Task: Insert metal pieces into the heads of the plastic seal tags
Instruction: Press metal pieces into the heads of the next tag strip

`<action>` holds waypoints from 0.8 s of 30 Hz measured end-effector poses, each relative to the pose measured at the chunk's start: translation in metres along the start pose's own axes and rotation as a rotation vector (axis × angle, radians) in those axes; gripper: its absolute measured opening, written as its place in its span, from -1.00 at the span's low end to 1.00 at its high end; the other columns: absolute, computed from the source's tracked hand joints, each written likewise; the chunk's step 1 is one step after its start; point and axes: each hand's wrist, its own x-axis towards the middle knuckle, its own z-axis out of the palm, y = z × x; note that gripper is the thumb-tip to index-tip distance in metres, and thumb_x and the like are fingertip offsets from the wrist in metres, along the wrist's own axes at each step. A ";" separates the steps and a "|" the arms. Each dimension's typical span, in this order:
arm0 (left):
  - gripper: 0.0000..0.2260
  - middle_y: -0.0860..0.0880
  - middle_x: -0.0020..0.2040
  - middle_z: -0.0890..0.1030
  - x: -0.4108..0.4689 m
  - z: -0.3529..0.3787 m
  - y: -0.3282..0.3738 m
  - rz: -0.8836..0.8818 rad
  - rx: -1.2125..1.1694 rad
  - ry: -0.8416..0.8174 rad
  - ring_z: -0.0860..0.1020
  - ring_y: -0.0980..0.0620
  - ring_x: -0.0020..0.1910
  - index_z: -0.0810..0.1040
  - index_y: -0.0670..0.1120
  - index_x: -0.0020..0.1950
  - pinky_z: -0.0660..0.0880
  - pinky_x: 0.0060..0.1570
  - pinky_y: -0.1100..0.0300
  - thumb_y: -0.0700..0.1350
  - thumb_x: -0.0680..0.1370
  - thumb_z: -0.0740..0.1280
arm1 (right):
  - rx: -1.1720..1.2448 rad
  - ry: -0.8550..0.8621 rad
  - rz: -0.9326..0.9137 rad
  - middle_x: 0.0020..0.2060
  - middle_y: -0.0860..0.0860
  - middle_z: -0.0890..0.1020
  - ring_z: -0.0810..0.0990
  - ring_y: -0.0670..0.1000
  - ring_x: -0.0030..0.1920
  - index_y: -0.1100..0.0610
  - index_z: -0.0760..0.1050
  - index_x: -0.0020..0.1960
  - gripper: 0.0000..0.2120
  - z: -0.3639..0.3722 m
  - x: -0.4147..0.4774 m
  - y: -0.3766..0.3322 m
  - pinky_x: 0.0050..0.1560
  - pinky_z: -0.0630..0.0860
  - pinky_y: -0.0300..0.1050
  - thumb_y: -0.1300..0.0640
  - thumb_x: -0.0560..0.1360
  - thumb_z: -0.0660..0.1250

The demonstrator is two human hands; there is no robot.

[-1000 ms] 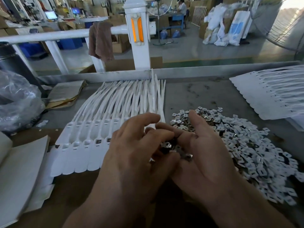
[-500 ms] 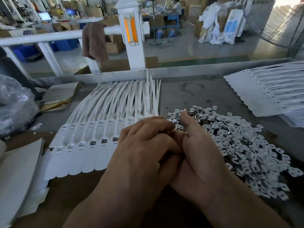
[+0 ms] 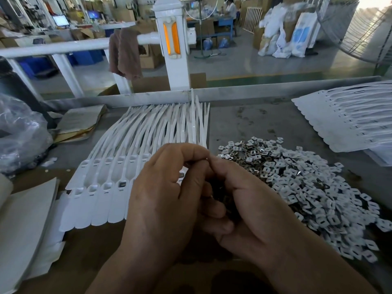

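left hand (image 3: 169,198): fingers curled | right hand (image 3: 252,211): cupped | fingertips (image 3: 202,153) touching

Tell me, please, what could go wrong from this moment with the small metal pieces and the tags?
1. The right hand cups a handful of metal pieces; if the left hand fumbles one, several may spill.
2. Both hands hover close over the seal tags; a brush could disturb the neat row.
3. The loose pile lies beside the right forearm; a sweep might scatter it.
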 end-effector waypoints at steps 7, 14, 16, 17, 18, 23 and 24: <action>-0.87 0.36 -0.02 0.53 -0.003 -0.004 -0.004 0.018 0.014 0.039 0.46 0.52 -0.06 0.45 0.26 -0.10 0.29 -0.15 0.66 -0.01 0.49 0.31 | -0.075 0.000 -0.020 -0.38 0.01 0.47 0.31 -0.11 -0.55 0.08 0.59 -0.23 -0.78 -0.002 -0.001 0.000 -0.64 0.20 -0.31 -0.05 0.48 0.39; -0.94 0.26 -0.06 0.52 -0.002 -0.005 -0.007 0.105 0.065 0.060 0.43 0.46 0.01 0.53 0.12 -0.07 0.28 -0.05 0.62 0.01 0.50 0.28 | -0.165 0.014 -0.134 -0.39 0.02 0.48 0.28 -0.10 -0.54 0.10 0.55 -0.26 -0.83 0.001 -0.004 -0.002 -0.63 0.18 -0.31 0.06 0.47 0.36; -0.95 0.27 -0.04 0.52 -0.004 -0.005 -0.008 0.091 0.041 0.049 0.44 0.46 0.01 0.54 0.12 -0.06 0.28 -0.04 0.63 0.00 0.49 0.35 | -0.187 0.015 -0.150 -0.40 0.02 0.46 0.26 -0.10 -0.55 0.12 0.53 -0.28 -0.83 0.002 -0.005 -0.003 -0.63 0.17 -0.32 0.11 0.49 0.34; -0.92 0.28 -0.05 0.52 -0.006 -0.005 -0.008 0.070 0.021 0.046 0.45 0.47 0.01 0.53 0.14 -0.05 0.28 -0.05 0.64 -0.01 0.50 0.39 | -0.203 0.015 -0.155 -0.41 0.02 0.45 0.25 -0.09 -0.55 0.12 0.52 -0.29 -0.79 0.001 -0.005 -0.003 -0.63 0.16 -0.32 0.14 0.52 0.32; -0.88 0.29 -0.06 0.53 -0.009 -0.005 -0.008 0.045 -0.002 0.045 0.45 0.47 0.00 0.52 0.16 -0.04 0.27 -0.05 0.65 -0.03 0.49 0.41 | -0.223 0.015 -0.160 -0.42 0.02 0.43 0.24 -0.09 -0.55 0.12 0.50 -0.31 -0.74 0.001 -0.005 -0.004 -0.63 0.15 -0.31 0.16 0.55 0.29; -0.83 0.29 -0.10 0.57 -0.013 -0.006 -0.010 -0.011 -0.047 0.034 0.48 0.46 -0.01 0.49 0.22 -0.03 0.28 -0.08 0.67 -0.02 0.47 0.40 | -0.299 0.007 -0.180 -0.44 0.05 0.38 0.21 -0.07 -0.56 0.11 0.48 -0.35 -0.70 0.002 -0.005 -0.002 -0.63 0.15 -0.30 0.18 0.57 0.27; -0.85 0.30 -0.10 0.57 -0.013 -0.006 -0.010 -0.011 -0.048 0.033 0.48 0.47 -0.01 0.50 0.22 -0.03 0.28 -0.09 0.67 0.01 0.49 0.41 | -0.306 0.003 -0.182 -0.44 0.06 0.37 0.20 -0.07 -0.56 0.11 0.48 -0.34 -0.71 0.002 -0.005 -0.002 -0.63 0.15 -0.30 0.17 0.56 0.28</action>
